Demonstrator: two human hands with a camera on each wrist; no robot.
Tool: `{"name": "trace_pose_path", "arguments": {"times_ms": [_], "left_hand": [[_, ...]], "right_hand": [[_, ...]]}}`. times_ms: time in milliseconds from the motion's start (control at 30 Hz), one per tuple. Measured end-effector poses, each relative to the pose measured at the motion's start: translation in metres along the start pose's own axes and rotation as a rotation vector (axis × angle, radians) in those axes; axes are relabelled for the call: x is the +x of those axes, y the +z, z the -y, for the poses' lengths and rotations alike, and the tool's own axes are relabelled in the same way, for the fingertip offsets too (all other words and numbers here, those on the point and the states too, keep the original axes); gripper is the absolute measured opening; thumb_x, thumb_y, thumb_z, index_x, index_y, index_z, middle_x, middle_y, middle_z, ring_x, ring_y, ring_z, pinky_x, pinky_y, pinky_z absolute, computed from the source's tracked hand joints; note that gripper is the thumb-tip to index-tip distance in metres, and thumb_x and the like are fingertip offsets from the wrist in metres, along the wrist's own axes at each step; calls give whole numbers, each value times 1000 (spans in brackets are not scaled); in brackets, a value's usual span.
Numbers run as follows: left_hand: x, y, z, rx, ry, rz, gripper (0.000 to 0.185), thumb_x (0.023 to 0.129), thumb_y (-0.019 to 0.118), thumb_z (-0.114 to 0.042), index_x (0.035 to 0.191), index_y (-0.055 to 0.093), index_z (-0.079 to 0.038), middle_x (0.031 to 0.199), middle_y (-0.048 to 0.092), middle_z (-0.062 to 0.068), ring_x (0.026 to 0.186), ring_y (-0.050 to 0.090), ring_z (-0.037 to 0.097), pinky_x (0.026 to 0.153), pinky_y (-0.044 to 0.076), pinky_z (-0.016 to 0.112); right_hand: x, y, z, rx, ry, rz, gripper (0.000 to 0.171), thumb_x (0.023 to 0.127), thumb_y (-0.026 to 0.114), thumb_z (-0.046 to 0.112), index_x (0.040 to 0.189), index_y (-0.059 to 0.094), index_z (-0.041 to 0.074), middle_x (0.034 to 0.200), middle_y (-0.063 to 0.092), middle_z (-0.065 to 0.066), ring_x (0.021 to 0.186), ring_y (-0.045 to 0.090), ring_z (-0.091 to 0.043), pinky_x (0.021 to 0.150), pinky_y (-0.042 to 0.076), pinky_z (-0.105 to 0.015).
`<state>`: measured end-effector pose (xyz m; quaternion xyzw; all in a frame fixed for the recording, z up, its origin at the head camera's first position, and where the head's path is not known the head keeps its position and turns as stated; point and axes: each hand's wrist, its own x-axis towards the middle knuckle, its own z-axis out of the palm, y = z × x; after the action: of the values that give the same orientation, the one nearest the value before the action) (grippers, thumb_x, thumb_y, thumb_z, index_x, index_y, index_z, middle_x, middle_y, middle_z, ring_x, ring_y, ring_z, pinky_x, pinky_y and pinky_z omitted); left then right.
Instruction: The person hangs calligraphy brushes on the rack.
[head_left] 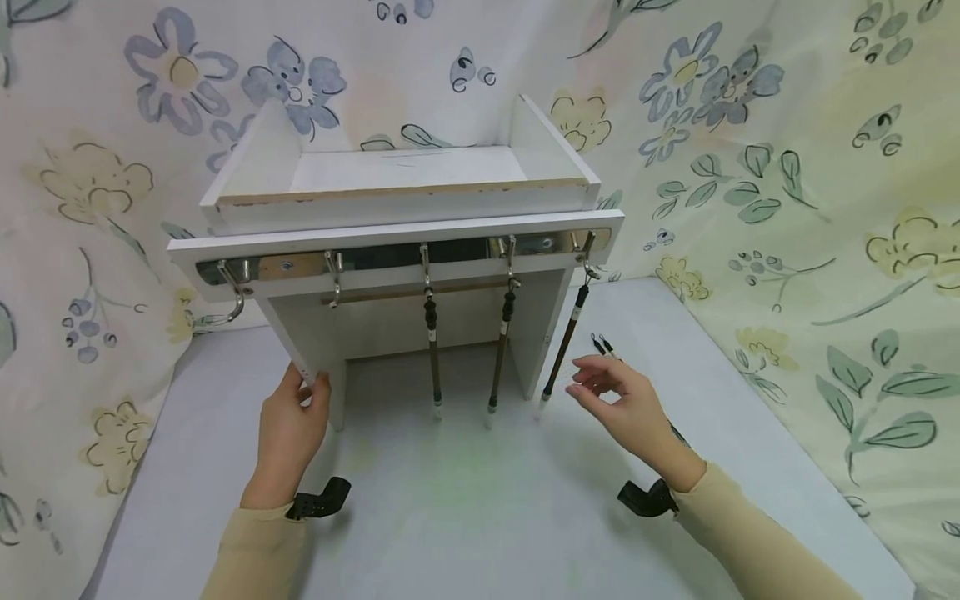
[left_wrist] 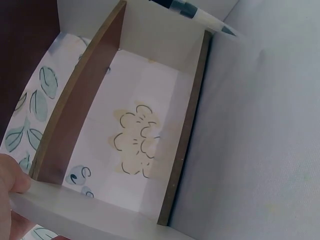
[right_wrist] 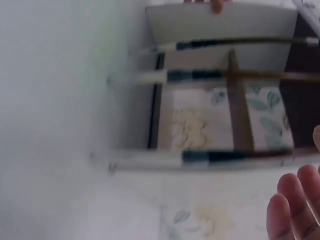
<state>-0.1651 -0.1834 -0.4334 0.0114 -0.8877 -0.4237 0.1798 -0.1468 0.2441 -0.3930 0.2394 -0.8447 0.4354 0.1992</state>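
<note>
A small white shelf (head_left: 405,218) stands on the table with a metal hook rail (head_left: 378,255) along its front. My left hand (head_left: 288,429) grips the edge of its left side panel (head_left: 307,325), thumb and fingers on either side. Three calligraphy brushes hang bristles down from hooks: one at the middle (head_left: 433,354), another to its right (head_left: 499,354), and a third (head_left: 566,343) on the far right hook. Just right of that last brush is my right hand (head_left: 633,412), fingers loosely bent and apart from it. The right wrist view shows several of its fingertips (right_wrist: 292,200) holding nothing.
The two left hooks (head_left: 231,287) carry no brush. More brushes (head_left: 604,345) lie on the white table (head_left: 465,517), partly behind the right hand. A flowered cloth (head_left: 825,250) hangs behind and at both sides. Each wrist wears a black camera mount (head_left: 322,500).
</note>
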Motion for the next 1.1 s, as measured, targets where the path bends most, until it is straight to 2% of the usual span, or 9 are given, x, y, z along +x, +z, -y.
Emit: {"name": "trace_pose_path", "arguments": {"times_ms": [133, 300, 433, 567, 733, 933, 1100], "left_hand": [[1, 0, 0, 0, 5, -3, 43, 102, 46, -31, 138, 48, -9, 133, 56, 20, 104, 63, 42, 69, 55, 55], [1, 0, 1, -9, 21, -14, 41, 101, 46, -29, 137, 49, -8, 132, 56, 21, 103, 63, 43, 70, 54, 55], [1, 0, 1, -5, 21, -15, 41, 101, 47, -29, 137, 49, -8, 132, 56, 21, 102, 63, 43, 69, 54, 56], [1, 0, 1, -2, 12, -13, 41, 101, 47, -29, 137, 49, -9, 132, 56, 21, 102, 64, 43, 69, 55, 55], [1, 0, 1, -13, 23, -17, 40, 101, 47, -28, 136, 50, -9, 131, 56, 21, 102, 64, 43, 70, 55, 55], [1, 0, 2, -10, 25, -13, 41, 102, 46, -29, 137, 49, -9, 132, 56, 22, 102, 63, 44, 70, 54, 56], [1, 1, 2, -7, 24, -17, 41, 101, 47, -29, 137, 49, -9, 133, 55, 20, 102, 63, 44, 70, 54, 56]], "right_hand": [[-10, -8, -43, -73, 95, -42, 36, 82, 76, 0, 115, 63, 8, 91, 66, -2, 75, 63, -12, 67, 51, -19], [-17, -20, -79, -93, 262, -78, 31, 87, 74, 18, 116, 64, 14, 93, 66, 1, 79, 62, -9, 69, 49, -16], [-21, -29, -103, -142, 428, -87, 36, 89, 71, 33, 118, 63, 12, 96, 67, -3, 82, 61, -10, 68, 48, -16], [-27, -38, -124, -176, 572, -55, 46, 91, 66, 41, 123, 61, 7, 101, 66, -9, 84, 60, -14, 66, 47, -20], [-34, -45, -148, -169, 673, -27, 53, 91, 64, 46, 125, 59, 5, 104, 68, -13, 90, 60, -19, 69, 47, -23], [-42, -49, -163, -117, 775, -6, 54, 91, 65, 45, 126, 58, 5, 110, 66, -16, 92, 59, -20, 69, 47, -25], [-44, -50, -167, -110, 799, 25, 54, 91, 65, 43, 128, 57, 5, 114, 64, -17, 96, 59, -23, 72, 48, -29]]}}
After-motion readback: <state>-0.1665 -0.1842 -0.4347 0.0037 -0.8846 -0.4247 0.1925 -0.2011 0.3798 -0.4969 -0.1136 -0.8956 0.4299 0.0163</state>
